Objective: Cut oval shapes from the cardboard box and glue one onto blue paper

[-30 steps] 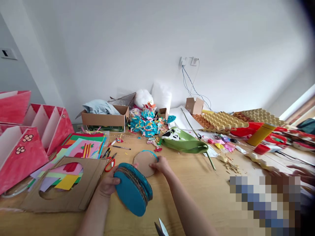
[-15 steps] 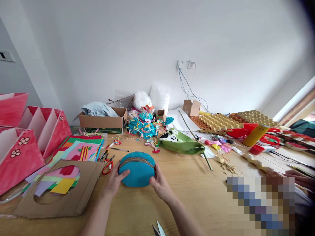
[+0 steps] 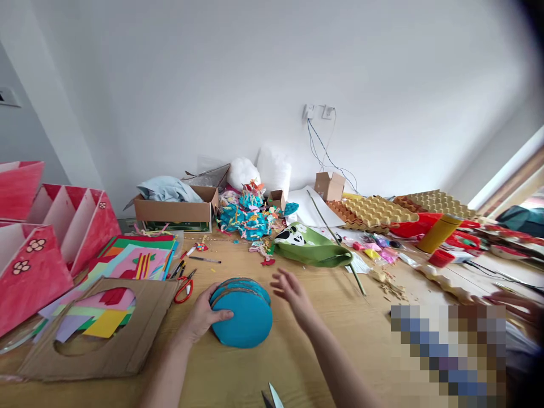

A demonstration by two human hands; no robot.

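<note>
My left hand (image 3: 207, 315) grips several round blue cardboard discs (image 3: 243, 320) by their left edge, the thumb across the front face. The discs are stacked and tilted, with brown cut edges showing between them. To their right, my right hand (image 3: 296, 296) is off the discs, its fingers apart and nothing in them. Just left of my left hand lie red-handled scissors (image 3: 185, 288). A second pair of scissors (image 3: 275, 396) shows only its blades at the bottom edge.
At left lie a cardboard sheet with a round hole (image 3: 100, 362), coloured papers (image 3: 148, 263) and pink dividers (image 3: 80, 226). Behind are a cardboard box (image 3: 174, 211), a blue decorated craft (image 3: 250, 218) and a green bag (image 3: 314, 249). Egg trays (image 3: 380, 212) and another person's hand (image 3: 516, 303) are at right.
My right hand has let go of the discs and opened to their right. The discs have come nearer and tipped more upright in my left hand.
</note>
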